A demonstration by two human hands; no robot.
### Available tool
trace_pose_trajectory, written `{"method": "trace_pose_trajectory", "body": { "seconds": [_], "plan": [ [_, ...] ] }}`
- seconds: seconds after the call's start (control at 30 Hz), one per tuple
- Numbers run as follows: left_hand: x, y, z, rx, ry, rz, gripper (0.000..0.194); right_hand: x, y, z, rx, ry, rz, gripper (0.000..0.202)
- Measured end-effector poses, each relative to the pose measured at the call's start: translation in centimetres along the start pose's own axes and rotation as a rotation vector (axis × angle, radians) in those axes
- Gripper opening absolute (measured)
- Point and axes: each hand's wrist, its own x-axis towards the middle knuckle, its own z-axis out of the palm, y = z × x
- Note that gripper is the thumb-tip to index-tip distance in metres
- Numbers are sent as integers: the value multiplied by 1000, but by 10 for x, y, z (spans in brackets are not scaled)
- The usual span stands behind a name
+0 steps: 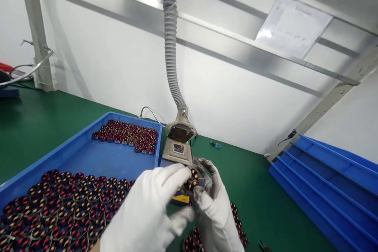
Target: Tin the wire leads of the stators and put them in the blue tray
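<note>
A small ring-shaped motor stator (193,180), with copper-coloured coils around a dark centre, is pinched between the thumb and fingers of my right hand (217,208). My left hand (156,201) comes in from the left. Its fingertips reach the ring's near-left edge, while its thumb stays lower and apart. Both hands wear white gloves, and the right glove's fingertips are stained grey. Partly hidden behind the hands is a blue-and-yellow box (180,197). More stators (238,224) lie on the bench beyond and below my right wrist.
A blue tray (118,161) at left holds many stators in two groups. A fume extractor nozzle (180,128) hangs on a grey hose (170,39) above a beige device (177,151). Stacked blue trays (327,189) stand right. A small blue-and-red tool (215,144) lies on the green bench (251,173).
</note>
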Motion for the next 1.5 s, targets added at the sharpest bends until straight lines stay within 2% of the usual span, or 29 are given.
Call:
{"method": "trace_pose_trajectory", "body": {
  "seconds": [0.07,0.13,0.2,0.33,0.4,0.47,0.53,0.63,0.77,0.87,0.9,0.97,1.1,1.17,1.2,1.23,1.3,1.37,1.5],
  "plan": [
    [13,6,5,-46,186,57,38,-1,-8,17,143,28,-41,45],
    [20,6,9,-112,247,65,32,-4,-15,26,132,30,-69,37],
    [22,1,12,-229,194,33,29,-5,-23,25,68,-35,-79,38],
    [21,-8,11,-411,19,-84,32,-1,-28,6,-158,-101,-163,34],
    [20,-11,10,-386,-15,-23,21,5,-21,-3,-231,-94,-219,29],
    [20,-13,10,-302,-11,108,12,12,-11,-6,-194,-117,-224,27],
    [20,-15,9,-185,15,208,22,18,-3,-7,-27,-124,-162,29],
    [19,-18,7,-104,44,193,20,22,0,-6,204,-62,-56,28],
    [19,-20,3,-165,-8,147,17,19,-6,-4,-3,-131,-35,25],
    [20,-17,-1,-78,19,203,23,13,-7,1,-154,-200,-185,14],
    [20,-16,-2,-32,36,224,25,11,-7,4,-190,-182,-253,10],
    [20,-13,-3,40,66,253,26,4,-7,8,-235,-44,-349,9],
    [20,-9,-5,99,119,269,21,-9,-11,5,-309,455,-415,11],
    [20,-8,-6,109,175,277,18,-10,-14,0,-306,598,-506,16],
    [20,-9,-6,108,201,277,17,-9,-16,-2,-276,576,-531,17],
    [20,-9,-6,102,221,269,16,-7,-16,-1,-230,486,-513,18],
    [19,-11,-5,92,240,260,16,-2,-14,5,-101,224,-345,26],
    [19,-13,-4,89,251,258,18,3,-5,16,44,32,-123,36],
    [20,-18,-1,18,256,247,21,14,28,25,292,-98,119,39]
  ]
}}
